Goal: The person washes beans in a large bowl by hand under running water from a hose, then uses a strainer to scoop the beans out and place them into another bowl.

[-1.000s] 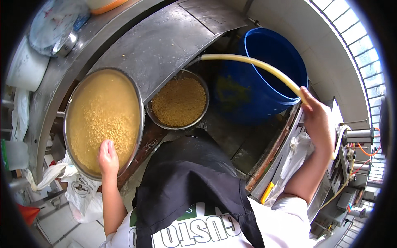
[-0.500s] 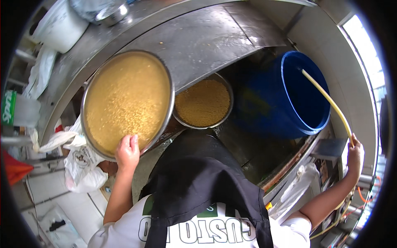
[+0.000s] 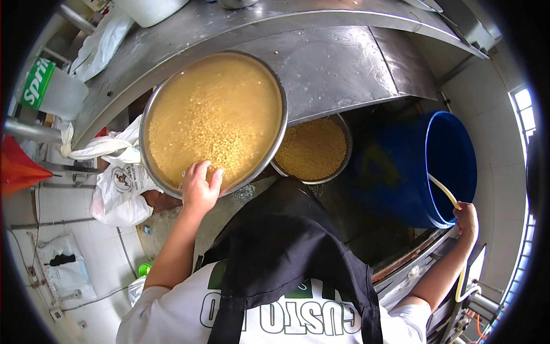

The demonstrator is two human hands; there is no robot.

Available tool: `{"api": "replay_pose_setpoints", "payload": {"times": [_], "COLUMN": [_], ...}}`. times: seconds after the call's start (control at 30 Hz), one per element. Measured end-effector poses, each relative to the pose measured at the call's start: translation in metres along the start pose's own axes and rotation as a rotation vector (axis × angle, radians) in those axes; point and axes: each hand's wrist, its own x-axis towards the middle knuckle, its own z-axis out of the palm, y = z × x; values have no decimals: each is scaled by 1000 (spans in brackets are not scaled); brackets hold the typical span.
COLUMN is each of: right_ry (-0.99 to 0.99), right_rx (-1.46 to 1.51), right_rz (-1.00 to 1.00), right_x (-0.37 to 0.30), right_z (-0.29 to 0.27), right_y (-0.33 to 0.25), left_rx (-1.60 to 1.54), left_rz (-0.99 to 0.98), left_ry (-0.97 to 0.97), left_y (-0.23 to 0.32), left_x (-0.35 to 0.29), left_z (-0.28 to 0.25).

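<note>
A big round metal basin holds cloudy water with many soaked yellow grains or beans settled toward its near side. My left hand lies over the basin's near rim, fingers and thumb apart, their tips at the edge of the water. Out to the right, my right hand is closed around a pale yellow hose. The hose's end reaches into the mouth of a blue barrel, where the inside hides its tip. Behind the first basin, a second metal basin holds more yellow grains.
A steel counter curves across the far side. A white bag hangs at the left, below a plastic bottle with a green label. White tiled wall stands behind the barrel. A black apron covers my front.
My view has shifted, and the basins and barrel appear farther right. My right hand has come closer to the barrel's rim, with the hose lower in its mouth. My left fingers have spread.
</note>
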Motion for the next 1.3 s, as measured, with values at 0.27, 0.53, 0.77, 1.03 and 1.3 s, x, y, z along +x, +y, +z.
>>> {"api": "replay_pose_setpoints", "payload": {"times": [0.27, 0.53, 0.77, 1.03, 1.3], "right_ry": [431, 126, -95, -293, -245], "right_rx": [-220, 632, 219, -370, -329], "right_rz": [-459, -842, -1595, -1398, -1265], "right_x": [56, -146, -290, -335, -318], "right_z": [53, 140, 210, 249, 280], "right_y": [-1, -271, -423, -487, -519], "left_rx": [-4, -46, 158, 170, -259], "left_rz": [-102, -63, -233, -418, -408], "left_ry": [-197, 16, 15, -327, -498], "left_y": [10, -15, -80, -150, -254], "left_x": [8, 21, 78, 118, 154], "left_z": [-7, -5, -30, -27, 85]}}
